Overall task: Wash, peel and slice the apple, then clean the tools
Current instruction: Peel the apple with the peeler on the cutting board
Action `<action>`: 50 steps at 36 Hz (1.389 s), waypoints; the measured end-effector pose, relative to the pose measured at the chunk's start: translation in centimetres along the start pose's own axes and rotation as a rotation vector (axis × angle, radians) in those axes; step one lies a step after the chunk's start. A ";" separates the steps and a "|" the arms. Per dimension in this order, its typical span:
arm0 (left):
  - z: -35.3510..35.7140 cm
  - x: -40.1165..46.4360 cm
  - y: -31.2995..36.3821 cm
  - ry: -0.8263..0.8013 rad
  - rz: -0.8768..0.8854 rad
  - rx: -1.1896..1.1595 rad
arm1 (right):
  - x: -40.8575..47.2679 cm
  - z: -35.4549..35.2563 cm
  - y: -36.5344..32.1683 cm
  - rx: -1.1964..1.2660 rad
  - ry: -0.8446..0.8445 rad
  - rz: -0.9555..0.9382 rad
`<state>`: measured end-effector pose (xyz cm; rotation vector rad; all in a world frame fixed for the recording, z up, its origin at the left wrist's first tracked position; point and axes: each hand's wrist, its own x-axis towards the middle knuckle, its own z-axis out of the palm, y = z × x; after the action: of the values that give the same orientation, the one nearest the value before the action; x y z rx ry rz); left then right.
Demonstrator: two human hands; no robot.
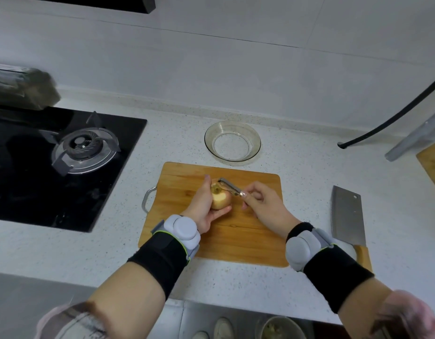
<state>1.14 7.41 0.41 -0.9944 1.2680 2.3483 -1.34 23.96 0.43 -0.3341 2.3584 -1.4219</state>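
I see the apple (220, 197) held over the middle of the wooden cutting board (248, 243), cupped in the left hand (203, 209) with the fingers curled round its far side and the thumb under it. A pale peeled patch shows on the face turned toward me; the rest keeps its skin. The right hand (263, 206) pinches the handle of the metal peeler (230, 185), whose blade head rests on the apple's top right edge.

The board's left edge carries a metal loop handle, and its near edge sits back from the counter's front lip. Behind the board, just apart from its far edge, stands a glass bowl (232, 142). To the right, a cleaver (349, 214) lies flat on the countertop (297, 162), parallel to the board's right edge with a bare strip between them. To the left, speckled counter separates the board from the black gas hob (60, 165).
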 end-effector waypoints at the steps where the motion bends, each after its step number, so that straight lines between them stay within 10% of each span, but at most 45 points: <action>1: 0.1 0.1 0.0 0.006 0.000 -0.002 | -0.1 0.0 -0.2 -0.008 -0.001 -0.007; 50: 1.0 -0.5 0.3 -0.034 -0.051 0.183 | 1.7 0.1 -1.5 0.036 0.020 0.088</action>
<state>0.91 8.04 1.35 -0.9144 1.3977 2.1566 -2.81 22.58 1.39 -0.2044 2.3304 -1.4312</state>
